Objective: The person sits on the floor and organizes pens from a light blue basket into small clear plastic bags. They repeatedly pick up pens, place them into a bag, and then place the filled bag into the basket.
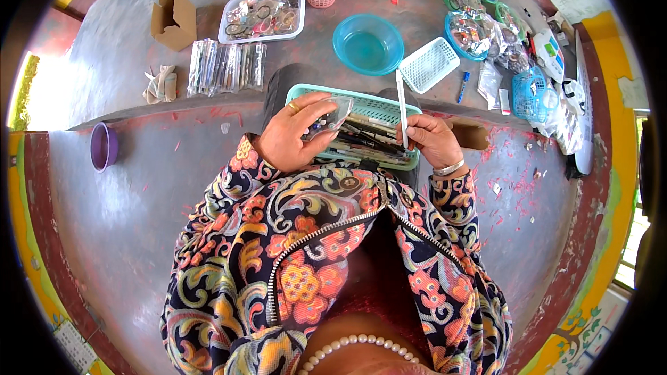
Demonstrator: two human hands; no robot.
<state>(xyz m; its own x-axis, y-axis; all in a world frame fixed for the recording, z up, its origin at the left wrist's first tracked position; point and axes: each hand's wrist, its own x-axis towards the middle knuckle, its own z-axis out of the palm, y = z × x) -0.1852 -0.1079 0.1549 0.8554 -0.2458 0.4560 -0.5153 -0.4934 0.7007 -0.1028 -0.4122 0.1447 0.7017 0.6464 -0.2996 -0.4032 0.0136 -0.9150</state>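
Note:
My left hand (297,133), a ring on one finger, is closed round a small clear plastic packet (340,112) with dark bits inside. It is above the left part of a mint-green plastic basket (313,89) at my lap. Pens and pencil-like sticks (368,137) lie in this basket. Between the thumb and fingers of my right hand (432,140) is a long thin white strip (401,101), held upright at the basket's right end. The strip's upper end reaches up beside a small pale-green tray (431,64) on the table; its exact kind cannot be told.
On the table stand a blue bowl (368,43), a row of filled clear packets (226,67), a cardboard box (174,21) and trays of trinkets (299,28). A blue pen (463,87) and a blue basket (531,94) are at right. A purple bowl (104,147) sits on the floor.

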